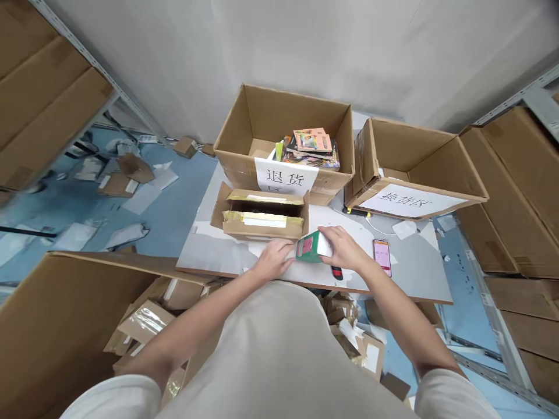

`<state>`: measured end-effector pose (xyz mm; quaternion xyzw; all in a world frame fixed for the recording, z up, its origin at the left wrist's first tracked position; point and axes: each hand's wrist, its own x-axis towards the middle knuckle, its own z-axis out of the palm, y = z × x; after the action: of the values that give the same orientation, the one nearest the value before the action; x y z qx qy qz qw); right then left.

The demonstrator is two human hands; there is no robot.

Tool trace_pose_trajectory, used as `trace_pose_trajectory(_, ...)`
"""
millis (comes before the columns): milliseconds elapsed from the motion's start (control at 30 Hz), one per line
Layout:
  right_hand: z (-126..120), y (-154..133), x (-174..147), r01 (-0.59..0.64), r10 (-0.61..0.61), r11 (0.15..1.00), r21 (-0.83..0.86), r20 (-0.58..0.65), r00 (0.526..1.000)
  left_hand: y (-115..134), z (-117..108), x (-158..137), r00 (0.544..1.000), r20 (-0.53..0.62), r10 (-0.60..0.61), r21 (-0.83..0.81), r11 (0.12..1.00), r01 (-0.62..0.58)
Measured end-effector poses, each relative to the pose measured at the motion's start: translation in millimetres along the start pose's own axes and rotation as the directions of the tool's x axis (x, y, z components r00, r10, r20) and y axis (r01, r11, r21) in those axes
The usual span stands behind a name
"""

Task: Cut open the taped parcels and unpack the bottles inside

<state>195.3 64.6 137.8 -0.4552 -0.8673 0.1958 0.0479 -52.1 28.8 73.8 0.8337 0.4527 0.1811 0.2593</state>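
A small green-and-white box (310,247) with a pink patch on one face is held just above the table's front edge. My right hand (340,247) grips its white right end, fingers over the top. At the opposite end, my left hand (273,259) pinches the box's left edge; the fingertips are partly hard to make out. Behind my left hand stands an opened cardboard carton (255,231) with its flaps up and a dark inside. A red-and-black cutter (336,273) lies close below my right hand. Further right, a phone (382,257) with a pink screen lies on the table.
On the table (419,272), a large carton (231,163) with a Chinese label holds several books (312,148). Another labelled carton (430,157) stands to its right. A yellow-and-black tool (356,212) lies between them. Left of me, a big bin (56,326) holds cardboard boxes.
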Motion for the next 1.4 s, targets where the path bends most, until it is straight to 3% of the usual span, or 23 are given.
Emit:
trace_pose_trajectory(233, 69, -8, 7, -0.257, 0.256, 0.965, -0.049, -0.028, 0.966, 7, 73, 17, 0.961, 0.031, -0.274, -0.347, 0.899, 0.268)
trace_pose_trajectory(333, 91, -14, 5, -0.384, 0.378, 0.921, -0.06, -0.093, 0.921, 7, 94, 17, 0.944, 0.004, -0.33, -0.45, 0.842, 0.296)
trace_pose_trajectory(400, 92, -9, 0, -0.381, 0.379, 0.924, -0.023, -0.08, 0.922, 6, 101, 15, 0.947, -0.017, -0.319, -0.493, 0.827, 0.27)
trace_pose_trajectory(533, 79, 14, -14, -0.21, 0.209, 0.976, 0.055, 0.014, 0.978, -3, 100, 17, 0.979, -0.022, -0.205, -0.557, 0.815, 0.158)
trace_pose_trajectory(667, 72, 23, -22, -0.053, 0.057, 0.997, -0.065, 0.057, 0.997, -14, 94, 26, 0.996, 0.08, -0.043, -0.58, 0.811, 0.082)
trace_pose_trajectory(867, 76, 14, -19, 0.072, -0.048, 0.967, -0.246, 0.103, 0.994, -24, 95, 33, 0.995, 0.087, -0.05, -0.548, 0.831, 0.09)
trace_pose_trajectory(967, 77, 10, -20, 0.09, -0.05, 0.944, -0.317, 0.13, 0.99, -27, 95, 33, 0.995, 0.097, -0.029, -0.526, 0.847, 0.076)
trace_pose_trajectory(1167, 80, -10, -17, 0.019, 0.066, 0.886, -0.463, 0.168, 0.984, -25, 94, 34, 0.99, 0.143, -0.006, -0.508, 0.858, 0.078)
trace_pose_trajectory(1267, 74, -7, -13, 0.048, 0.031, 0.914, -0.403, 0.188, 0.982, -27, 92, 36, 0.99, 0.138, 0.002, -0.517, 0.853, 0.07)
trace_pose_trajectory(1333, 66, 5, -11, 0.041, 0.003, 0.966, -0.255, 0.17, 0.985, -29, 90, 38, 0.989, 0.144, 0.033, -0.526, 0.849, 0.048)
trace_pose_trajectory(1400, 61, 23, -10, -0.075, 0.076, 0.997, -0.029, 0.074, 0.994, -31, 87, 41, 0.985, 0.158, 0.069, -0.545, 0.838, 0.028)
